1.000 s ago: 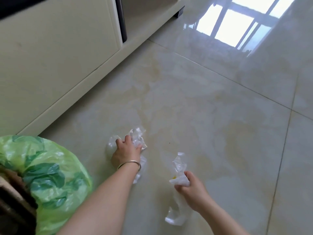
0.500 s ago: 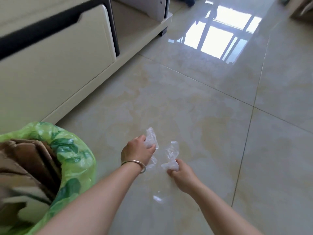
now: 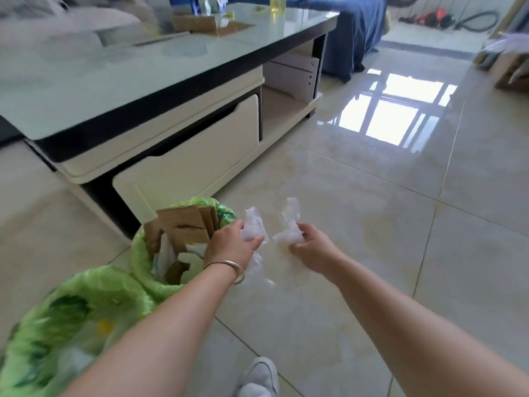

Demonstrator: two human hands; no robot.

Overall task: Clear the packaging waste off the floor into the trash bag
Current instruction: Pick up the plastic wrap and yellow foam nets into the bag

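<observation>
My left hand (image 3: 232, 245), with a metal bangle on the wrist, is shut on a crumpled clear plastic wrapper (image 3: 253, 226) whose tail hangs down below the hand. It hovers at the right rim of the green trash bag (image 3: 143, 262), which stands open on the floor with brown cardboard pieces (image 3: 183, 224) and white scraps sticking out. My right hand (image 3: 312, 244) holds a second crumpled clear plastic wrapper (image 3: 289, 224) just right of the first, above the tiled floor.
A low coffee table (image 3: 160, 90) with a glass top and cream drawers stands close behind the bag. A second green plastic bag (image 3: 71, 319) bulges at the lower left. My grey shoe (image 3: 259, 378) is at the bottom. Glossy floor tiles stretch to the right.
Both hands have lifted their plastic wrappers off the floor and carried them left to the bag's rim. The view has tilted up, showing the coffee table.
</observation>
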